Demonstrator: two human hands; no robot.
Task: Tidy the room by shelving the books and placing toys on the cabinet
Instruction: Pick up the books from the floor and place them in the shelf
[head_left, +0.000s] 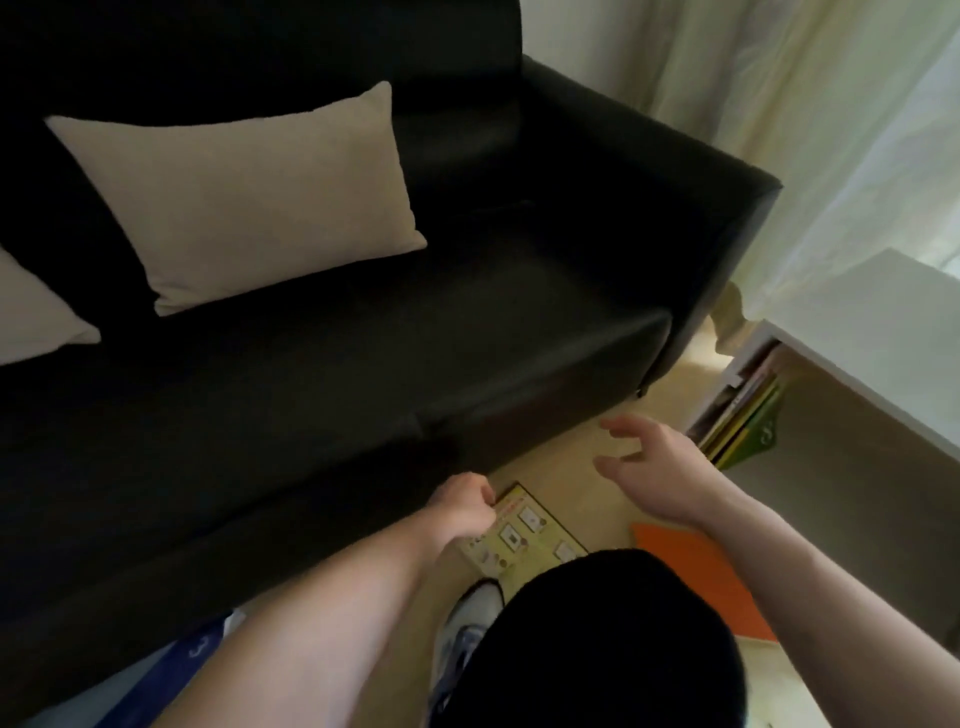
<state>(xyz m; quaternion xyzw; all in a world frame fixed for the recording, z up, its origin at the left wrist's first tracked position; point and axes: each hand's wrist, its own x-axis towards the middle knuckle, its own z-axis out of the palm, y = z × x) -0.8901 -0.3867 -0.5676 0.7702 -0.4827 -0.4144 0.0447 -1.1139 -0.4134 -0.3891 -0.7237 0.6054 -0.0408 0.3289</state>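
Left hand pinches the yellow book's far edge on the floor; right hand hovers spread, near the orange book.

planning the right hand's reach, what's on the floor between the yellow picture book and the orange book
In the head view, only a bare strip of beige floor separates the yellow picture book from the flat orange book; the dark-clad knee hides the nearer part.

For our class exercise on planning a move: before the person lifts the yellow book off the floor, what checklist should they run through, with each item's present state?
1. Left hand grips the yellow book: ok, fingers curled at its edge.
2. Right hand free: ok, open, holding nothing.
3. Book clear of the knee: not ok, its near end is hidden.
4. Shelf has room: cannot tell.
5. Orange book out of the way: ok, lying apart.
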